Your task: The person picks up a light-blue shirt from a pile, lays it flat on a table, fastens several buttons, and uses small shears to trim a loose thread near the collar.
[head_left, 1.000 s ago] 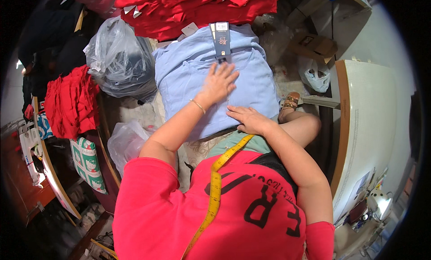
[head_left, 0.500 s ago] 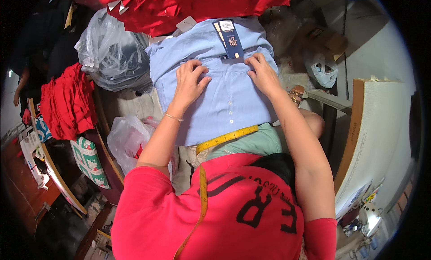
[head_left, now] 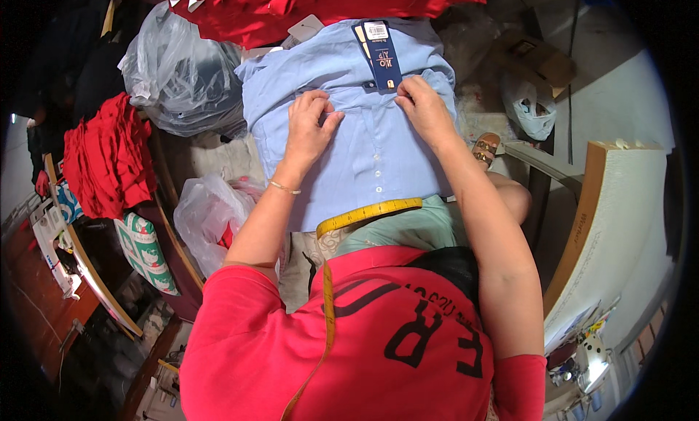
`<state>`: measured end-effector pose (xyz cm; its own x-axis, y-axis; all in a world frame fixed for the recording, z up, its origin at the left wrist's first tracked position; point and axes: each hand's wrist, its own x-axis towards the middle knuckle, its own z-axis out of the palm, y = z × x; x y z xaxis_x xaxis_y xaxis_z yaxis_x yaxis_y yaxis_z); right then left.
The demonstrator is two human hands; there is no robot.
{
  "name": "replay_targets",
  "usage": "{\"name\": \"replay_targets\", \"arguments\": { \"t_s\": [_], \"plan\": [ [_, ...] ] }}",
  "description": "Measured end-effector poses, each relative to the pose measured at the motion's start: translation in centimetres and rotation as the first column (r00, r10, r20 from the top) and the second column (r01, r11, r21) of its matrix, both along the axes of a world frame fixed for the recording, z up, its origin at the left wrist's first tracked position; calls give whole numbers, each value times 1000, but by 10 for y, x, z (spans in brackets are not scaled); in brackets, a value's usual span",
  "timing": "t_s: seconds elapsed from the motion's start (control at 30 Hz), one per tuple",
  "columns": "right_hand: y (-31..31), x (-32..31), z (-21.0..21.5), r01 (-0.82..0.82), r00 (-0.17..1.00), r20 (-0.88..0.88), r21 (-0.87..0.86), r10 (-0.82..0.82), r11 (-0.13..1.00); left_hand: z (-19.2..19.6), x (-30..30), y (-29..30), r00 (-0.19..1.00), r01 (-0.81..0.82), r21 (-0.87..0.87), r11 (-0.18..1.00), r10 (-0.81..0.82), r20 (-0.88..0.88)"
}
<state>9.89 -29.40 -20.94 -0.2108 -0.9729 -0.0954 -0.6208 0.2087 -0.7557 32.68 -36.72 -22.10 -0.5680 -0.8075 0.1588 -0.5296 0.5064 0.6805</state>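
Observation:
A light blue shirt [head_left: 342,181] with a row of small white buttons lies spread over my lap and away from me. My left hand [head_left: 309,130] has its fingers curled on a fold of the shirt, left of the button line. On the right, my right hand [head_left: 426,114] pinches the cloth between thumb and fingers, just below the dark blue hang tags [head_left: 384,57]. Those tags lie on the far part of the shirt. A yellow tape measure [head_left: 364,214] hangs from my neck and crosses the shirt's near edge.
Beyond the shirt is a heap of red cloth [head_left: 255,13]. To the left are a full clear plastic bag [head_left: 186,79], more red garments [head_left: 109,159] and a whitish plastic bag [head_left: 207,217]. At right stand a wood-edged white board [head_left: 619,224], a small tied bag [head_left: 530,112] and a cardboard box [head_left: 539,61].
My right thumb and fingers have closed more tightly on the cloth near the tags. My left hand stays nearly in place. The whole view has shifted slightly.

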Motion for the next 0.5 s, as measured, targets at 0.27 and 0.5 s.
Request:
{"name": "replay_targets", "arguments": {
  "t_s": [0.27, 0.5],
  "plan": [
    [18, 17, -2, -62, 998, 28, -68, 64, 996, 23, -15, 55, 940, 340, -76, 937, -337, 54],
    [44, 30, -10, -183, 982, -74, -166, 173, 969, 15, -24, 67, 931, 359, -35, 933, -361, -57]
  ]
}}
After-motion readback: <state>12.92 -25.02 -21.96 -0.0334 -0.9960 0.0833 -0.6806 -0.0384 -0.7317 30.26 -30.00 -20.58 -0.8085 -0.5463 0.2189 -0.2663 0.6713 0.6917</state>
